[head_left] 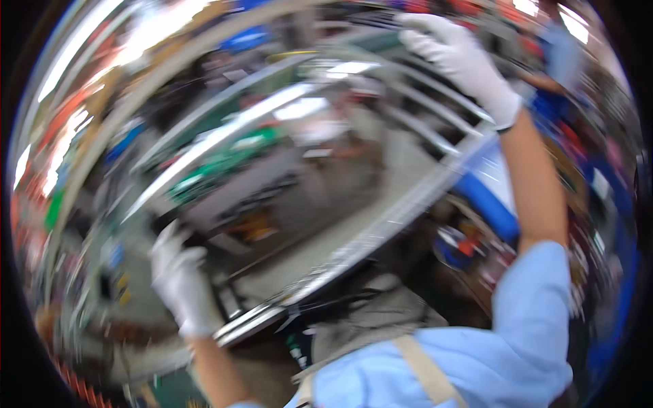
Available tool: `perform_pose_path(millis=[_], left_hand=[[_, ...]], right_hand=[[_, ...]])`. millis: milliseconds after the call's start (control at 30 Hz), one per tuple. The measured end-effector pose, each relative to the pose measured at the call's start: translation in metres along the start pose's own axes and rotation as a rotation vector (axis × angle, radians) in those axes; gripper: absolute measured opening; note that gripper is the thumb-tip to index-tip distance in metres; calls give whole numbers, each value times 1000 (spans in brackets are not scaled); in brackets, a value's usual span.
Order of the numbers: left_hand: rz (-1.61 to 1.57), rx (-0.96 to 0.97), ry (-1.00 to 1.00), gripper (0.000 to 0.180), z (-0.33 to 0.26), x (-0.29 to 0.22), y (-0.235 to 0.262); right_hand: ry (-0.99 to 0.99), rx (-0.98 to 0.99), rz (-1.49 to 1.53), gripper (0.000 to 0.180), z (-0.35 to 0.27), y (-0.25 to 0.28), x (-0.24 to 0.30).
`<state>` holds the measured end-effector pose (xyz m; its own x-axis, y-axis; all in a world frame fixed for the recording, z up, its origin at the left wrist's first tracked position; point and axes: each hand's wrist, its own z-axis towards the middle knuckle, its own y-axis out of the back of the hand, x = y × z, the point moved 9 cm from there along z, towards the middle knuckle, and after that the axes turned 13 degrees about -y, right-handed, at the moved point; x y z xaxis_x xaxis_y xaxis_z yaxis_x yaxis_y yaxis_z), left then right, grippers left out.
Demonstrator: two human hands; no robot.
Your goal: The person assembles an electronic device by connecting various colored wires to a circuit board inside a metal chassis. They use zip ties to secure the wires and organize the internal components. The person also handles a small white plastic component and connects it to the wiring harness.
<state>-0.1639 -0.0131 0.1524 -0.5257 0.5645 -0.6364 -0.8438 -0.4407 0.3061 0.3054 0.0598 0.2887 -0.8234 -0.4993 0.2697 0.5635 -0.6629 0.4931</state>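
White cloth: both hands wear white gloves; two gloves counted.
Left fingers: the left hand (180, 282) has its fingers together and curled at the near lower corner of the metal frame (354, 245); blur hides whether they clamp the rail or only press on it.
Right fingers: the right hand (462, 61) lies with fingers together, bent over the far upper bars of the frame; whether they close fully around a bar cannot be told.
Frame position: the shiny metal frame is held up in the air between the two hands, tilted, its near rail low on the person's left, its far end high on the right.
Frame build: one frame; one broad outer rail, with several thin cross bars (428, 112) near the right hand; blur prevents an exact count.
Sleeves: light blue sleeves (530, 299) below the frame; a tan strap (425, 370) crosses the chest.
Behind the frame: a blue roll (486, 204) lies just beyond the frame's right rail; the rest is streaked colour, not identifiable.
Handling advice: judging from the tilt, keep both grips at opposite corners, wrists firm, and move the frame slowly so the long rail does not swing into things nearby.
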Motion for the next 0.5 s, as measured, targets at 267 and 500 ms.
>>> perform_pose_path(millis=[267, 500], left_hand=[[-263, 613, 324, 45, -101, 15, -44], [-200, 694, 497, 54, -132, 13, -47]], right_hand=[[-1090, -29, -498, 25, -271, 332, -135], [-1420, 425, -934, 38, -383, 279, -174]])
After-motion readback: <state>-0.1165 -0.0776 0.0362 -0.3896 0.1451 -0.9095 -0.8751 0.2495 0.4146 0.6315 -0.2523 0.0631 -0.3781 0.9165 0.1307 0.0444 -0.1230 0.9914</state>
